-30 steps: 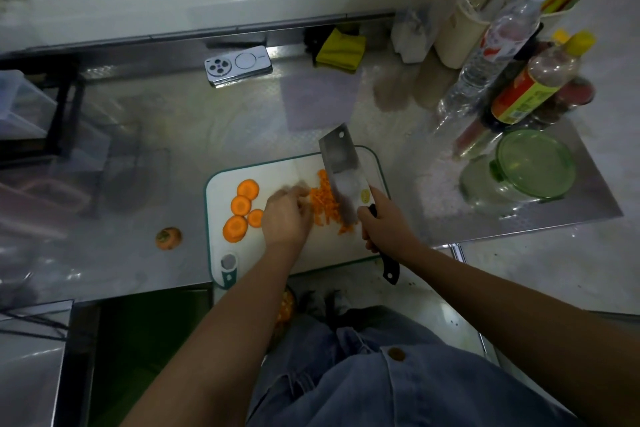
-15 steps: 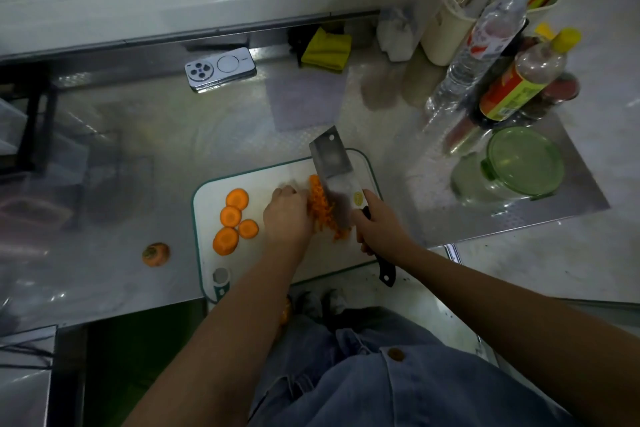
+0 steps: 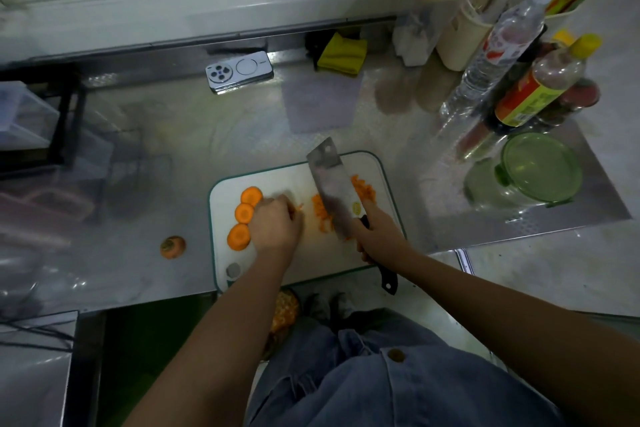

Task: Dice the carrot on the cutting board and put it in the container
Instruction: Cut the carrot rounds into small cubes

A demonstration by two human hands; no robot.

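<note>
Clamps right grip (image 3: pixel 379 232) round the handle of one cleaver (image 3: pixel 332 187), blade slanted across the cutting board (image 3: pixel 311 263) at the near edge of the table (image 3: pixel 207 135), parting two heaps of diced carrot (image 3: pixel 363 189), probably to clear room. Curls left grip (image 3: pixel 277 224) knuckles-up just beside three uncut carrot rounds (image 3: pixel 244 212) by the board's left edge, seemingly fetching the next; cannot tell if anything is pinched. Shows one green-lidded container (image 3: pixel 540 166), lid on, towards the table's right edge, one carrot stub (image 3: pixel 172 247) left of the board.
</note>
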